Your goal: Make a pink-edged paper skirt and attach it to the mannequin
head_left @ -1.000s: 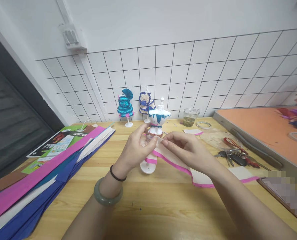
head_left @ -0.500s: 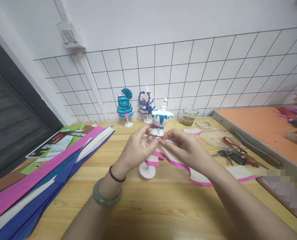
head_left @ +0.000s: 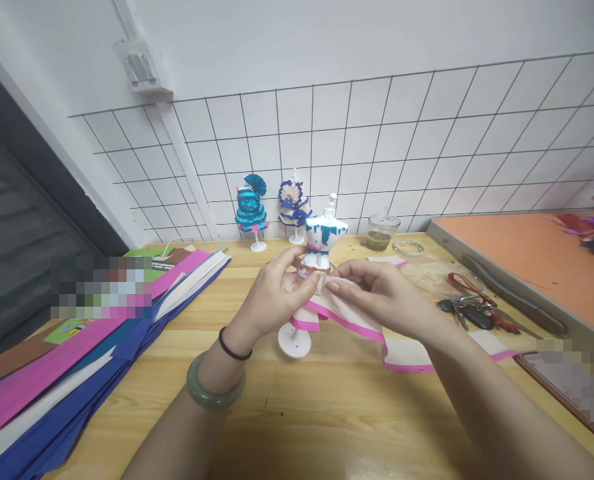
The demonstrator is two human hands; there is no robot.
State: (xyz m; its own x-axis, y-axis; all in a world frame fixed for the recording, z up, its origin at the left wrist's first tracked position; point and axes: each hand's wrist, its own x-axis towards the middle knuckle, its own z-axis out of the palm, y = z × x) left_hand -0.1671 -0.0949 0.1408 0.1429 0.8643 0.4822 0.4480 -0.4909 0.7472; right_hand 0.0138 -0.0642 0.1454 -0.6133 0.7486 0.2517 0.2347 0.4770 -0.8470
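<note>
A small white dress form (head_left: 327, 230) with blue paint at its neckline tilts over its round white base (head_left: 295, 341). My left hand (head_left: 283, 285) is closed around its waist, the fingers behind and the thumb in front. That thumb presses the gathered end of a cream paper strip (head_left: 349, 310) with a pink edge against the form. My right hand (head_left: 384, 293) pinches the same strip just to the right of the thumb. From there the strip trails right across the table, passing under my right forearm. My left fingertips are hidden behind the form.
Two decorated dress forms, one teal (head_left: 251, 210) and one blue and cream (head_left: 293, 203), stand at the wall. Coloured paper sheets (head_left: 177, 293) lie left. A glass cup (head_left: 379, 233), keys (head_left: 469, 310) and an orange-topped board (head_left: 521, 260) are on the right.
My right hand has slid slightly right along the strip, its fingertips now farther from my left thumb. My left hand keeps its hold. At the far right edge, another hand has gone out of view.
</note>
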